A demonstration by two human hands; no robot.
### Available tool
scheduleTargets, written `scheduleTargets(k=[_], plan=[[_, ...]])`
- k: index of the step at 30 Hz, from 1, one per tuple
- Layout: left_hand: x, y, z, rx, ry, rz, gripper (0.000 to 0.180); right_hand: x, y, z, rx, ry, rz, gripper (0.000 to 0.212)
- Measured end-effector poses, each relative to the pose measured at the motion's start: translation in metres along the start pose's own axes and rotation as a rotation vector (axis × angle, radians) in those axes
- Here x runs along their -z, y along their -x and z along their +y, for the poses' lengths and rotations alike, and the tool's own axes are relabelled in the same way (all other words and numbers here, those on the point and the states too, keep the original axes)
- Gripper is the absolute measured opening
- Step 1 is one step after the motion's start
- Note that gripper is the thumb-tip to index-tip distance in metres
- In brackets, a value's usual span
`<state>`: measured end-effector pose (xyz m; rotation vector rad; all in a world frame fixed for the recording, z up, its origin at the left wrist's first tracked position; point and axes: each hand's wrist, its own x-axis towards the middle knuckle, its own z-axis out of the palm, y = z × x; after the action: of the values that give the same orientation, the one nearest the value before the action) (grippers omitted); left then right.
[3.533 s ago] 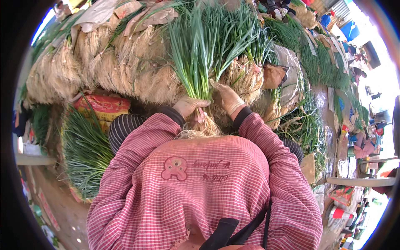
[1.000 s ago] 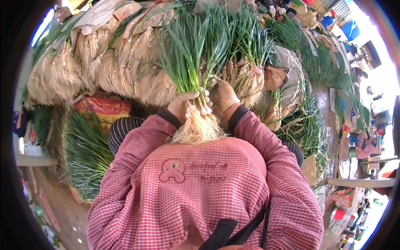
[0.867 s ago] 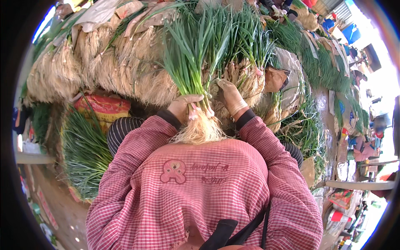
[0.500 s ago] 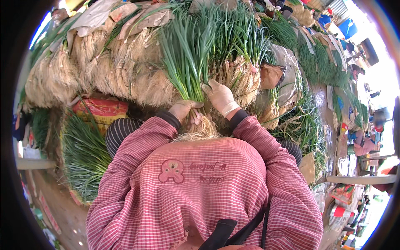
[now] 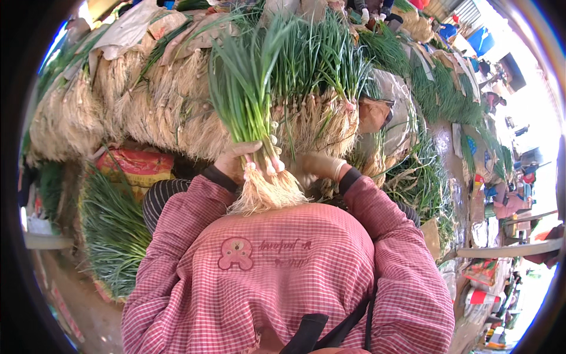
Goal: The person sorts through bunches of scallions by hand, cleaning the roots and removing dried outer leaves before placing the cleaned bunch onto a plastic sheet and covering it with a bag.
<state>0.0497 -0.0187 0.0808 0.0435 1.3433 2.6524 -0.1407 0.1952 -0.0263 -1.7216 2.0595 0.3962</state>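
Observation:
A bunch of green garlic (image 5: 244, 112), with long green leaves, pinkish-white bulbs and pale stringy roots, stands upright before my chest. My left hand (image 5: 233, 160), in a thin pale glove, is closed round its stems just above the bulbs, thumb across the front and fingertips showing on the far side. To the right of the bulbs is my right hand (image 5: 318, 167), also gloved. Motion smears its fingers, and whether they touch the roots cannot be made out. The roots hang down near the front of my checked red smock (image 5: 289, 277).
A long heap of green garlic (image 5: 194, 112), roots facing me, lies across the front, partly under cloths (image 5: 127, 29). At left, a bundle of green leaves (image 5: 115, 224) sits by a red and yellow sack (image 5: 135, 165). More greens (image 5: 407, 171) lie right; people work farther off.
The bunch has shifted slightly left, its bulbs and roots now spread out in view. My right hand has come off the stems and moved down to the right, blurring.

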Motion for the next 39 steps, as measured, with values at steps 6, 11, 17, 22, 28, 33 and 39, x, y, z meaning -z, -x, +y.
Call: scheduleTargets(k=[6,11,17,22,28,33,39], plan=[[-0.002,0.000,-0.002,-0.254,0.246,-0.088,0.071,0.089,0.039,0.060,-0.812,-0.551,0.707,0.031],[0.010,-0.022,-0.017,-0.165,0.520,-0.298,0.048,0.092,0.042,0.119,-1.147,-0.042,0.544,0.042],[0.003,-0.024,-0.017,-0.149,0.469,-0.124,0.035,0.125,0.061,-0.001,-0.745,-0.608,0.595,0.031],[-0.003,-0.028,-0.027,0.060,0.385,0.079,0.043,0.077,0.064,-0.092,-0.228,-0.630,0.765,0.022],[-0.001,-0.023,-0.033,0.179,0.338,0.046,0.038,0.055,0.043,-0.036,-0.178,-1.371,0.464,0.029],[0.000,-0.024,-0.040,0.154,0.365,-0.023,0.035,0.075,0.017,-0.061,0.183,-2.491,0.419,0.031],[0.012,-0.017,-0.033,0.138,0.363,-0.104,0.034,0.078,-0.012,-0.067,0.197,-2.665,0.421,0.031]])
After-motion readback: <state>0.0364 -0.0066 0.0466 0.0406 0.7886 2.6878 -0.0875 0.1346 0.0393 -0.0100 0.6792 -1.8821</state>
